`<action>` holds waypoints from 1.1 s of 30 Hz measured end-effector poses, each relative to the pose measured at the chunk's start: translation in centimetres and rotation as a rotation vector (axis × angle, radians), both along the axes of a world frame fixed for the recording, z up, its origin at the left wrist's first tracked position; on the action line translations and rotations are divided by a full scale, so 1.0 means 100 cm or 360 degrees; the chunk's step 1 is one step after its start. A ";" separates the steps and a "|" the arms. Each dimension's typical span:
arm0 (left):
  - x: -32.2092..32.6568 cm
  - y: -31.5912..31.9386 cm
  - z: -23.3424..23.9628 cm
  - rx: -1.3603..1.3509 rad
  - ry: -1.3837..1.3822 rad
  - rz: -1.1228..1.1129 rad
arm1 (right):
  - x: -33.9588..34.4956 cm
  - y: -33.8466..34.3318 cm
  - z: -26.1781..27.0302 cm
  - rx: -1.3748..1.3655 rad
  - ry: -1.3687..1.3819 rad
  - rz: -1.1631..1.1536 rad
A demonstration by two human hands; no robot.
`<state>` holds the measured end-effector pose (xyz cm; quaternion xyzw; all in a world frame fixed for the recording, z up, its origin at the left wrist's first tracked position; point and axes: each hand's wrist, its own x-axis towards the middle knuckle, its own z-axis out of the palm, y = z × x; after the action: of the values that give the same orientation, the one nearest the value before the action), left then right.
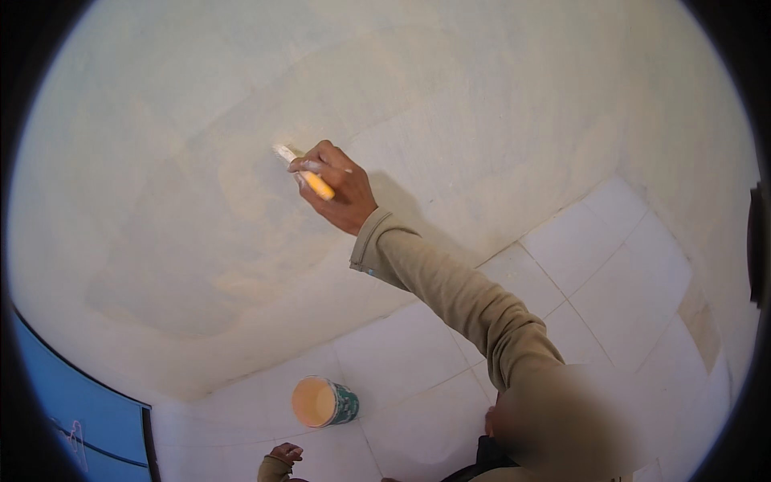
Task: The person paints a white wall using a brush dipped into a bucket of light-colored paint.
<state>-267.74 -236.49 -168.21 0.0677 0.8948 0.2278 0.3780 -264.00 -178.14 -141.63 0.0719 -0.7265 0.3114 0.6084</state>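
My right hand (337,184), in a long khaki sleeve, grips a paintbrush (319,185) with a yellow handle. The brush's pale bristles point up and left against a painted wall (241,199), which shows uneven cream and greyish patches. My left hand (287,453) is low in the view, its fingers partly curled; whether it holds anything is not clear. Just above and right of it, an open paint bucket (315,402) with a green printed outside stands on the tiled floor, with peach-coloured paint inside.
White floor tiles (409,343) meet the wall along a slanting edge. A blue panel (90,385) with a dark edge is at the lower left. At the right rim is a dark object (755,244). A beige tile strip (700,328) lies near the right wall.
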 end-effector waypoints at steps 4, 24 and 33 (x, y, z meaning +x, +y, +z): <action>0.009 -0.004 0.003 0.0006 0.0040 0.0007 | 0.033 0.085 0.004 -0.0179 0.0153 0.0130; 0.035 0.080 0.015 0.0022 0.0018 0.0019 | 0.032 0.084 -0.028 -0.0119 -0.0108 0.0413; 0.080 0.111 0.039 0.0241 0.0153 0.0096 | 0.175 0.311 -0.037 -0.0592 0.0321 -0.0786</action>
<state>-259.71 -225.40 -164.26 0.0801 0.8937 0.3025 0.3215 -246.51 -147.06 -145.29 -0.1885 -0.5887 0.2731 0.7371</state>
